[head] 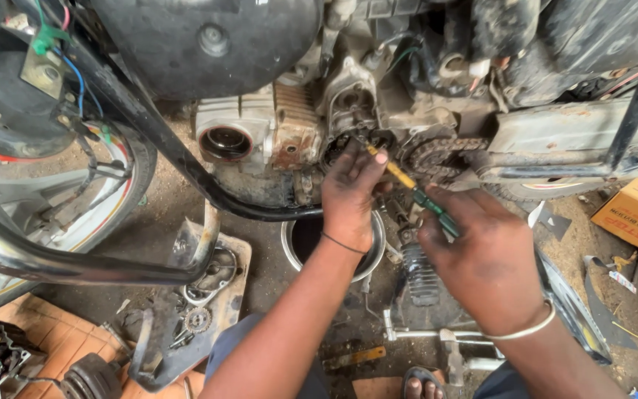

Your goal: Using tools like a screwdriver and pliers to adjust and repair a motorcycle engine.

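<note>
Right hand [481, 255] clenched round green-yellow screwdriver [416, 191], shaft slanting up-left, tip at engine opening [352, 133] frame centre. Left hand [350, 196] nearer, fingers pinching shaft near tip. Steel bowl [375, 251] underneath.

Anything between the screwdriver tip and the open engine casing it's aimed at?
Nothing visible blocks it. The yellow-and-green-handled screwdriver, held in the right hand, runs straight to the grimy open engine casing. The left hand steadies the shaft beside the opening, not across it.
</note>
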